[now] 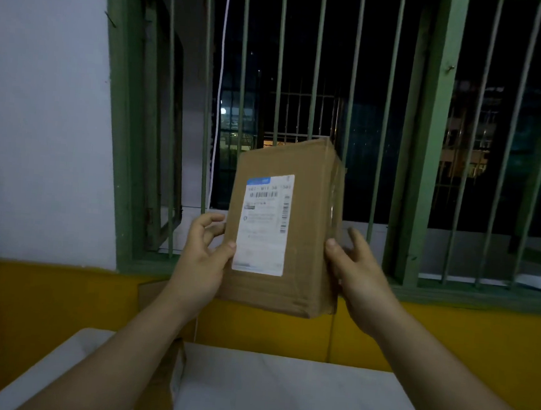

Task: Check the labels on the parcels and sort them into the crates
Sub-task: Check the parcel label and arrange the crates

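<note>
A brown cardboard parcel [308, 240] is held upright at chest height in front of the barred window. Its white shipping label [262, 233], with a blue strip and barcodes, faces me. My left hand [202, 257] grips the parcel's left edge, thumb on the front beside the label and fingers curled behind. My right hand [359, 273] holds the right edge, thumb on the front corner and fingers along the side. A second cardboard parcel [164, 387] lies on the white table [280, 396] under my left forearm, partly hidden.
A green barred window [430, 136] fills the wall ahead, dark outside. Below it runs a yellow wall band [446, 341]. A brown cardboard flap [149, 292] shows behind my left wrist. No crate is in view.
</note>
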### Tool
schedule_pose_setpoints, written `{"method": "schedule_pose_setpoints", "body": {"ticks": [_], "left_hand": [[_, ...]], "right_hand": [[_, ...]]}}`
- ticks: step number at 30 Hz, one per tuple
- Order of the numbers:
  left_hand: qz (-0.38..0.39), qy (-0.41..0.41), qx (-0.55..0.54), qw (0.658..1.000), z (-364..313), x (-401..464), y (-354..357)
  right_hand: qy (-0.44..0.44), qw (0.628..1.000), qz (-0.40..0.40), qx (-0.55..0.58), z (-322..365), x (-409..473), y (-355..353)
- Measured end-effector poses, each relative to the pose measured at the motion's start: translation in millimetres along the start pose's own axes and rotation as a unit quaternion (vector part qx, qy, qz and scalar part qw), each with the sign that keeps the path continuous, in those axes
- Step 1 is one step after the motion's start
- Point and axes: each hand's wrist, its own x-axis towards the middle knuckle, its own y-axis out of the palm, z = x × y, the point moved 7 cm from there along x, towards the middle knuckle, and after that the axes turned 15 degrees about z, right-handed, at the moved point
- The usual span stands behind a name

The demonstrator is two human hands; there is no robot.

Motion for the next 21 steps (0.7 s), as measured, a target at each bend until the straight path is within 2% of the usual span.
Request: {"method": "schedule_pose_setpoints", "body": {"ticks": [2,5,9,14,21], "left_hand": [[0.029,-0.007,0.034,0.999,-0.4,-1.2,5.9],[0.046,-0.034,0.084,0.995,-0.2,1.0,13.0],[0.104,-0.054,-0.008,0.993,1.6,2.0,31.7],[0.078,-0.041,-0.049,0.995,-0.2,-1.9,33.8],[0.054,-0.068,-0.044,0.995,3.0,-1.3,31.2]], "right_hand": [[-0.005,0.999,0.044,0.017,-1.8,-0.1,4.9],[-0.048,0.998,0.032,-0.033,3.9,-4.2,9.8],[-0.076,0.994,0.02,-0.08,4.4,-3.0,18.1],[-0.075,0.99,0.016,-0.116,3.9,-1.4,23.4],[-0.075,0.989,0.017,-0.13,3.2,-1.3,22.6]]}}
